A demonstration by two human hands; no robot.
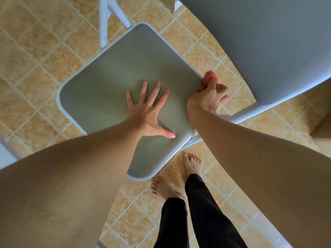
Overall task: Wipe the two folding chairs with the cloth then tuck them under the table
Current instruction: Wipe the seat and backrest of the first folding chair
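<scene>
- Right hand (208,98): fingers curled tight around a bunched pink cloth (209,78), pressing it against the right-hand edge of a chair seat.
- Pink cloth: mostly hidden in the fist; a wad shows above the thumb, touching the seat rim.
- Left hand (150,111): to the left of the gripped cloth, palm flat on the seat, fingers spread wide, holding nothing.
- Folding chair seat (111,90): grey-green panel with pale rounded rim, directly under both hands; set at an angle to the floor tiles.
- Chair frame tubes (105,20): white, beyond the seat's far corner.
- Grey surface (259,42): large, just right of the cloth hand and above it; whether table or second chair cannot be told.
- Bare feet (192,165): on the floor below the hands, near the seat's lower corner; dark trouser legs (202,212) above them.
- Tiled floor (35,51): beige, all around.
</scene>
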